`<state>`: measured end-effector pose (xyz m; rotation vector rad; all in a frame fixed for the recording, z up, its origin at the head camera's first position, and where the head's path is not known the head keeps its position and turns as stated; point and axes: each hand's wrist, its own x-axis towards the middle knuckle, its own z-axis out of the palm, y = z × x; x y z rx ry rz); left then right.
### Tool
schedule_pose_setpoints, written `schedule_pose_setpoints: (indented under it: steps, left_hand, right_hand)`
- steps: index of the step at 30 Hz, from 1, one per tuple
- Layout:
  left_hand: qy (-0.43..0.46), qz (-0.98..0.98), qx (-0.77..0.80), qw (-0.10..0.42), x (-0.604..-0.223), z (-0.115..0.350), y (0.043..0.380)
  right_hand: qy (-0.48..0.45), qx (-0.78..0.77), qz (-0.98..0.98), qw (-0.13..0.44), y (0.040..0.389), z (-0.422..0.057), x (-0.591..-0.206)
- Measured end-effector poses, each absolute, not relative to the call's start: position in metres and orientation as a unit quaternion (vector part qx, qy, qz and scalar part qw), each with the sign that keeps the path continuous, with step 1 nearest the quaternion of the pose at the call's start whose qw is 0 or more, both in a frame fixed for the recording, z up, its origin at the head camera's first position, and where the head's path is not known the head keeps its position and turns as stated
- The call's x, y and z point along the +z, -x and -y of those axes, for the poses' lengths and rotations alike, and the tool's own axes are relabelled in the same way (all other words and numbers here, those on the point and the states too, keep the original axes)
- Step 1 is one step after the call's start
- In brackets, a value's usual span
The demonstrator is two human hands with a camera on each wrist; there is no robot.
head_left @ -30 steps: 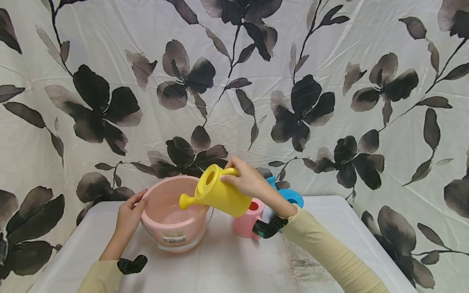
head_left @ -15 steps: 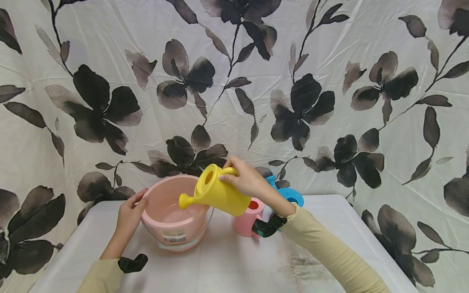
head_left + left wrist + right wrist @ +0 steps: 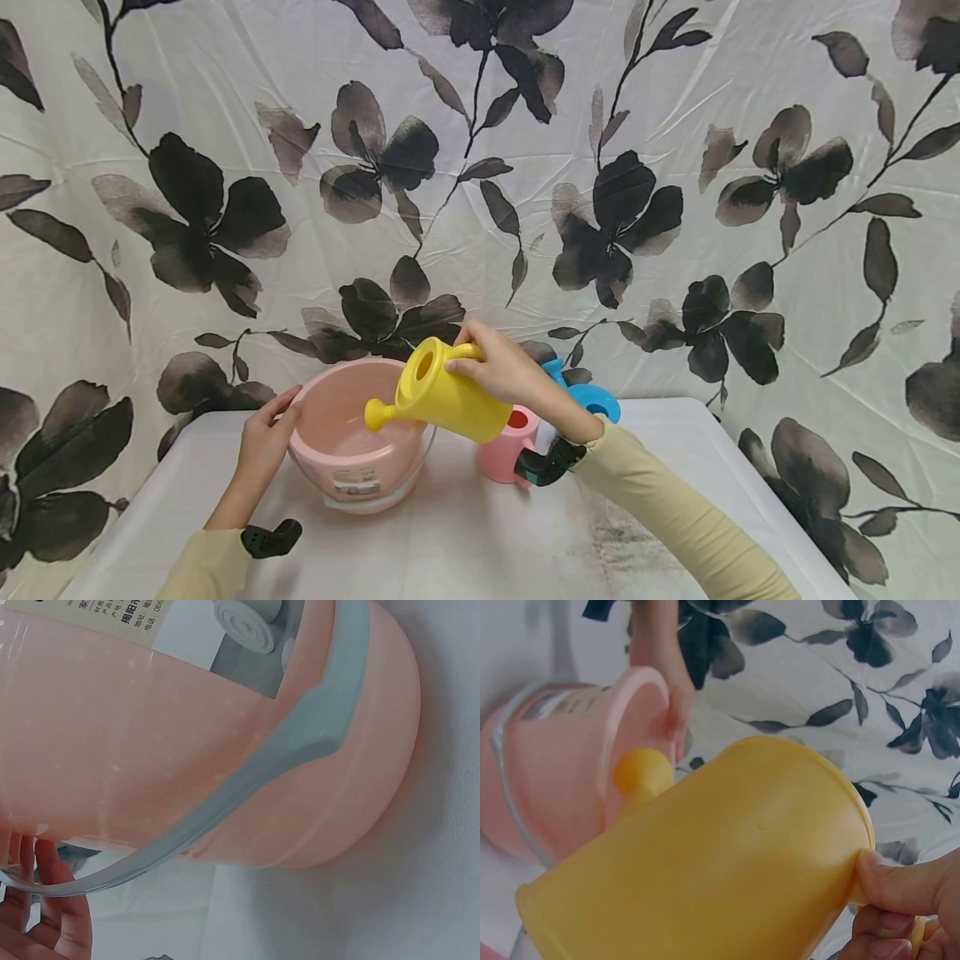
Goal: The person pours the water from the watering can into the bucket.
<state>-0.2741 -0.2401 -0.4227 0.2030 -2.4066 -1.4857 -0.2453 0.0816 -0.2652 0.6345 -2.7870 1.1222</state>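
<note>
In the head view my right hand [image 3: 498, 367] grips the handle of a yellow watering can [image 3: 457, 396]. The can is tilted left, its round spout head [image 3: 379, 414] over the opening of a pink bucket [image 3: 356, 467]. At the bucket's left rim, my left hand [image 3: 262, 442] holds on with fingers and thumb; the left wrist view shows its fingers [image 3: 71, 922] against the wall beside the grey bail handle [image 3: 225, 802]. A glossy patch shows inside the bucket; whether liquid is running from the spout I cannot tell. My right thumb [image 3: 896, 881] presses the can near its rim.
Behind my right forearm stand a pink watering can [image 3: 495, 460] and a partly hidden blue watering can [image 3: 596, 398]. All rest on a white-covered table [image 3: 480, 550] with a dark stain at right. A floral cloth [image 3: 480, 208] hangs behind the table.
The yellow watering can and my right hand have shifted very slightly left. My left hand and the bucket keep their places.
</note>
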Motion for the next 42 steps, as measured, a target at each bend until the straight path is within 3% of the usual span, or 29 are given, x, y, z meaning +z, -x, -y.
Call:
schedule_pose_setpoints:
  steps: [42]
  left_hand:
    - [-0.066,0.837,-0.522,0.151,-0.4236,0.2411,0.2750]
  right_hand:
    - [-0.212,0.361,0.907,0.035,0.2476,-0.0786,-0.2671]
